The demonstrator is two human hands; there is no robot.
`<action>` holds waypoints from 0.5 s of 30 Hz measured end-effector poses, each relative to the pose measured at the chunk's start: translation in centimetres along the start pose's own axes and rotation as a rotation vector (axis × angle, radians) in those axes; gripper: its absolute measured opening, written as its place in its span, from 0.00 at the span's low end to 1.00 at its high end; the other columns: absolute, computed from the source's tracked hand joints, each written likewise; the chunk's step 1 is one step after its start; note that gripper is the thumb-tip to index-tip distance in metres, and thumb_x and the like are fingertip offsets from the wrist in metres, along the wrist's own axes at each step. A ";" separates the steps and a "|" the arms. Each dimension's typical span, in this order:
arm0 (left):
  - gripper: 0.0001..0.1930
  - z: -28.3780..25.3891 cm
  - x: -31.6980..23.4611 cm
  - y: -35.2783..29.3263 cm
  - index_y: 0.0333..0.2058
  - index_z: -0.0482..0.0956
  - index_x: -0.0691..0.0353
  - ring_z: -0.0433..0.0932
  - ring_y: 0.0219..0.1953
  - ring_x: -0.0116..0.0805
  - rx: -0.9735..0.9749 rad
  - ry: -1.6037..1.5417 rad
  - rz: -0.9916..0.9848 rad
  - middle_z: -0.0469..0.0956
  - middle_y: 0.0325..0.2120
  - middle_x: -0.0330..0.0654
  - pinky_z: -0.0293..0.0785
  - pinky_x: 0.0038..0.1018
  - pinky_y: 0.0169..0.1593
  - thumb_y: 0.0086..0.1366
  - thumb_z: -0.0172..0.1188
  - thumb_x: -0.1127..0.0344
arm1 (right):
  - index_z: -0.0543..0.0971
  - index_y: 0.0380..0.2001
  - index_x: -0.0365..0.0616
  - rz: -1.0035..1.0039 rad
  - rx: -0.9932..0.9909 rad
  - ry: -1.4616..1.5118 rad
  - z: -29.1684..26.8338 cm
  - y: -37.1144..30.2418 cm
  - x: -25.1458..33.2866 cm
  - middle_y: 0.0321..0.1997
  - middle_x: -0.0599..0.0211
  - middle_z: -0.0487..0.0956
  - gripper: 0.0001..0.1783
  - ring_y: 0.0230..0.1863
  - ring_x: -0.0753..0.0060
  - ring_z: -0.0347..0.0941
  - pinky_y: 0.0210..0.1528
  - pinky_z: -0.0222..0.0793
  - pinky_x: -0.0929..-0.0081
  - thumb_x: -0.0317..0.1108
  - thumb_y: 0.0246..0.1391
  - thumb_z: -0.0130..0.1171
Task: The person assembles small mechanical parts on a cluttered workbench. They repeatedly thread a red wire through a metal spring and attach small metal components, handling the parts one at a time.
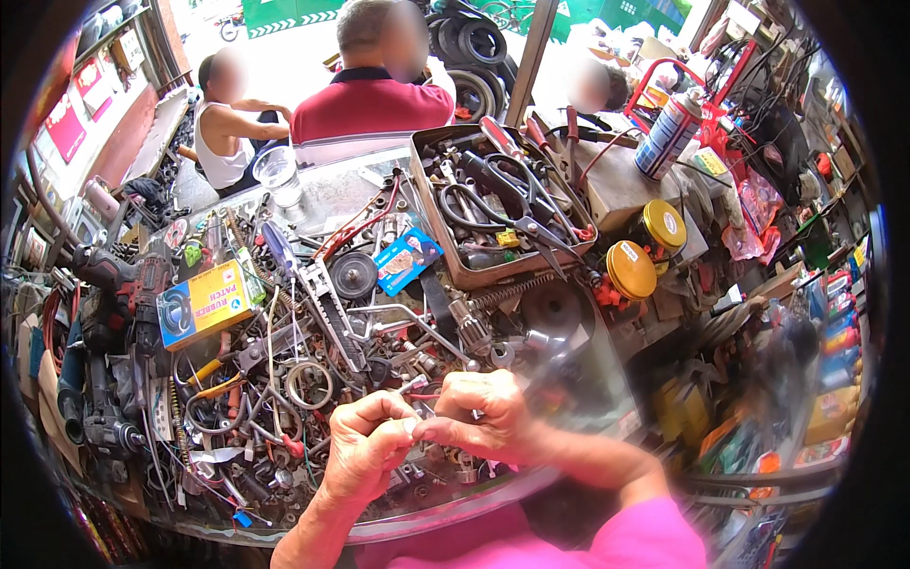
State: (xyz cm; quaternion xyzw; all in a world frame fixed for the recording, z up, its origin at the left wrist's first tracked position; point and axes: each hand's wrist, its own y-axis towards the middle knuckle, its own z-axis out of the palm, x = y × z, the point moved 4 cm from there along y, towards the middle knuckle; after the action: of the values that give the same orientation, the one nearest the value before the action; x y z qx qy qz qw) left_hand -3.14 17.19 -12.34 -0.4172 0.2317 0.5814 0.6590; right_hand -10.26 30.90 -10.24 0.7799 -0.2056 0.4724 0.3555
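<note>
My left hand (368, 446) and my right hand (485, 417) meet over the near edge of a cluttered glass-topped table (493, 495). Both are closed, thumbs and fingers pinched tip to tip. What sits between the fingertips is too small to name. Under and around them lie loose bolts, sockets and other small metal parts. Just beyond is a metal L-shaped wrench (431, 334), with a drill chuck (471, 327) beside it. A metal ring clamp (309, 384) lies to the left of my hands.
An open metal tool tin (444, 270) holds scissors (540, 232) and pliers. Cordless drills (147, 294) and a yellow-blue box (207, 305) are at left. Yellow-lidded jars (631, 270) and a spray can (669, 135) stand at right. A person in a red shirt (370, 109) sits across the table.
</note>
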 end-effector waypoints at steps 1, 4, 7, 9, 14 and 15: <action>0.04 0.0 0.0 0.0 0.24 0.74 0.67 0.57 0.13 0.14 -0.001 0.007 -0.004 0.70 0.20 0.35 0.48 0.13 0.15 0.55 0.58 0.73 | 0.76 0.20 0.39 -0.021 0.000 0.002 0.0 0.0 0.1 0.18 0.66 0.72 0.13 0.18 0.72 0.69 0.19 0.61 0.74 0.34 0.48 0.67; 0.04 0.1 -0.2 0.0 0.24 0.74 0.67 0.57 0.13 0.14 -0.013 0.014 -0.015 0.71 0.20 0.36 0.49 0.13 0.15 0.54 0.58 0.73 | 0.76 0.22 0.38 -0.061 -0.011 0.012 0.0 0.1 0.1 0.18 0.66 0.71 0.13 0.16 0.73 0.66 0.18 0.59 0.75 0.35 0.49 0.66; 0.03 -0.2 -0.4 0.1 0.24 0.74 0.67 0.57 0.13 0.15 -0.046 -0.012 -0.014 0.71 0.20 0.36 0.50 0.13 0.15 0.53 0.58 0.73 | 0.76 0.25 0.38 -0.050 -0.027 0.020 0.3 0.0 -0.1 0.20 0.66 0.71 0.12 0.17 0.74 0.67 0.18 0.60 0.76 0.35 0.50 0.66; 0.03 -0.2 -0.5 0.1 0.24 0.74 0.66 0.57 0.13 0.15 -0.067 -0.037 -0.001 0.72 0.20 0.37 0.50 0.13 0.14 0.53 0.58 0.74 | 0.77 0.28 0.37 -0.034 -0.013 0.016 0.2 0.2 0.3 0.22 0.66 0.73 0.11 0.18 0.74 0.68 0.18 0.61 0.77 0.34 0.51 0.65; 0.03 -0.2 -0.5 0.1 0.25 0.74 0.65 0.57 0.13 0.14 -0.065 -0.050 -0.013 0.71 0.20 0.35 0.51 0.13 0.14 0.54 0.58 0.73 | 0.78 0.36 0.36 -0.088 -0.054 0.054 0.2 0.5 0.5 0.27 0.66 0.75 0.10 0.19 0.78 0.69 0.19 0.62 0.80 0.31 0.52 0.63; 0.02 -0.3 -0.5 0.2 0.26 0.75 0.66 0.58 0.13 0.14 -0.060 -0.077 -0.016 0.71 0.20 0.34 0.50 0.13 0.15 0.55 0.58 0.74 | 0.78 0.37 0.36 -0.129 -0.069 0.050 0.2 0.5 0.6 0.28 0.65 0.75 0.10 0.19 0.79 0.69 0.19 0.62 0.81 0.30 0.52 0.63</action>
State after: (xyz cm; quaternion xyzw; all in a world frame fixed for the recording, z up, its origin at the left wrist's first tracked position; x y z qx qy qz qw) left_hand -3.34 16.67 -12.20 -0.4160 0.1854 0.5984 0.6592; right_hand -10.19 30.41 -9.61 0.7668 -0.1618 0.4606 0.4168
